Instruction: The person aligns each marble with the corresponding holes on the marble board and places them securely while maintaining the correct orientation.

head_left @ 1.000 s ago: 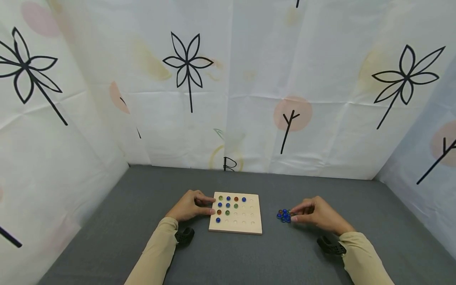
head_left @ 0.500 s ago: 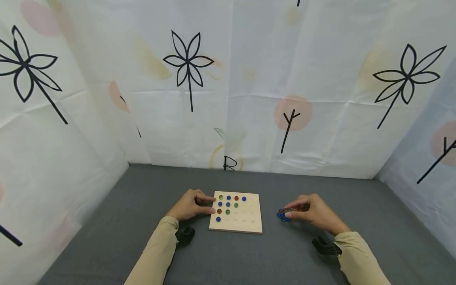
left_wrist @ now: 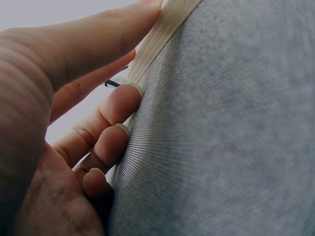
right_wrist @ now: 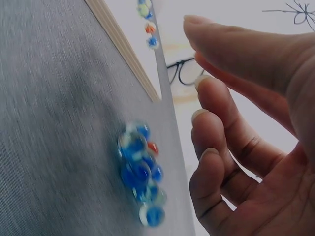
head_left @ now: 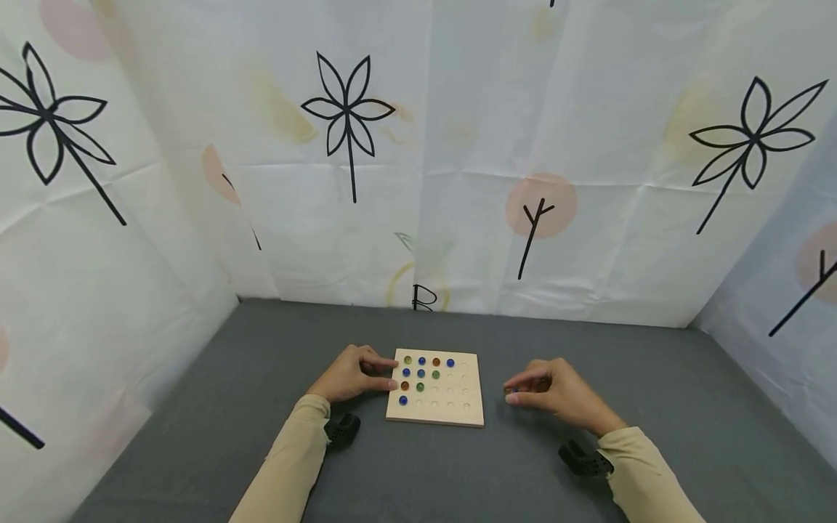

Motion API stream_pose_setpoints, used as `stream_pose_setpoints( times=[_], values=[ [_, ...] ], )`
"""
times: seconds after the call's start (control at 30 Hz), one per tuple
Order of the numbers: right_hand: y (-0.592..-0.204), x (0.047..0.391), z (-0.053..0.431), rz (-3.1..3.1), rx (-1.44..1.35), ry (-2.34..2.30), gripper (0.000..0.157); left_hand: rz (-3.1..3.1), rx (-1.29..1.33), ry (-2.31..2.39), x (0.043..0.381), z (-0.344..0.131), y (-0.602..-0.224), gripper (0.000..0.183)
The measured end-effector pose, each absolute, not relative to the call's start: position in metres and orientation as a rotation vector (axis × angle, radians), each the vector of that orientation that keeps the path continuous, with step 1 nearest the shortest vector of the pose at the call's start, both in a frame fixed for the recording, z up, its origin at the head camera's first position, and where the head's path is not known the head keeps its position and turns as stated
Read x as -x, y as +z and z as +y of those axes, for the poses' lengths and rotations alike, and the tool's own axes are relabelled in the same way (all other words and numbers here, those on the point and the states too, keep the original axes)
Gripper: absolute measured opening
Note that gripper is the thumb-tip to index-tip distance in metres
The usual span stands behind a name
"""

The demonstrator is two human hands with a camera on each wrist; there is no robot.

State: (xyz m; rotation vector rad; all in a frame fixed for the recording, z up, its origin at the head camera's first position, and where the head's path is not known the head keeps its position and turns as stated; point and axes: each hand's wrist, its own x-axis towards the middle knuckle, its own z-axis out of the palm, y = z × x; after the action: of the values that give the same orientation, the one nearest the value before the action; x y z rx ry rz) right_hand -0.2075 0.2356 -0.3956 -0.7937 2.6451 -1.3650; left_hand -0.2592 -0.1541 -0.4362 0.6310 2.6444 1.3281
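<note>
Wooden board (head_left: 442, 396): lying flat near the middle of the grey tabletop (head_left: 418, 472), bearing 10 seated marbles (head_left: 421, 373) towards its left and back. From the left: resting the left hand (head_left: 349, 376) against the board's left edge, touching with thumb and forefinger spread apart, pinching nothing, bending the other fingers loosely. Probably calling for light, even pressure there, sparing the seated marbles any jolt. Further right: hovering with the right hand (head_left: 559, 392), pointing its fingers leftward, hiding most of a loose marble cluster (right_wrist: 140, 172) from the head view; in the right wrist view, showing a gap between thumb and forefinger, gripping nothing visible. Likely working best by lowering the fingertips gently, pinching just 1 marble, not scattering its neighbours.
</note>
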Motion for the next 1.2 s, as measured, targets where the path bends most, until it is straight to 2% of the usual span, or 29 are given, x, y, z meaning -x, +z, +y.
stream_pose_setpoints(
  times=[0.4,0.77,1.2],
  values=[
    [-0.404,0.207,0.191,2.640,0.809,-1.431,0.020,2.652,-0.607,1.326,0.261,-0.153,-0.439,0.040],
    [-0.412,0.213,0.157,2.627,0.954,-1.425,0.015,2.641,-0.607,1.345,0.262,-0.154,-0.439,0.039],
    [-0.419,0.216,0.122,2.685,0.887,-1.296,0.012,2.641,-0.606,1.343,0.259,-0.152,-0.436,0.038]
  ],
)
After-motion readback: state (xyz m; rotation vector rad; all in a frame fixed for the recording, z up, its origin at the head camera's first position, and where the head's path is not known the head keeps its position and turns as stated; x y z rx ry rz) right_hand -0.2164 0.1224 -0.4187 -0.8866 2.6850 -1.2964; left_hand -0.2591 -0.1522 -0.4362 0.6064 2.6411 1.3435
